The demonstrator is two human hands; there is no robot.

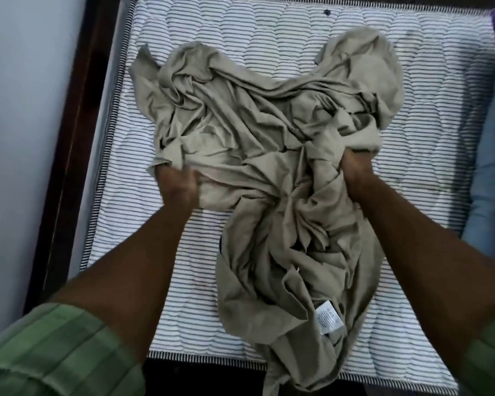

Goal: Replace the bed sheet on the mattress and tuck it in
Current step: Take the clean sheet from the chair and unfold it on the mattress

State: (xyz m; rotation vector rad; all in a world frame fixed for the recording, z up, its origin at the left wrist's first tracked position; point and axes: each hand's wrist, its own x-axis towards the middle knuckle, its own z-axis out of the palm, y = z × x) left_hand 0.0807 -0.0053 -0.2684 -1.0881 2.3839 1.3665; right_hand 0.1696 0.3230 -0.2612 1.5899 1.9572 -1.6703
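Both the left hand (177,184) at 9 o'clock and the right hand (352,170) at 3 o'clock clench fistfuls of the crumpled bed sheet (269,155) heaped mid-mattress (426,138), probably to spread it.

I find only one piece of print here: a small white sewn-in care label (328,318) on the crumpled beige cotton bed sheet (269,155), near the sheet's lower end. It lies tilted, and I make out several lines of fine dark print on it, but the letters are too small and blurred for me to read a single word, brand or number. I see no writing, logo or sign on the quilted mattress with thin black and white stripes (429,110) under the sheet.
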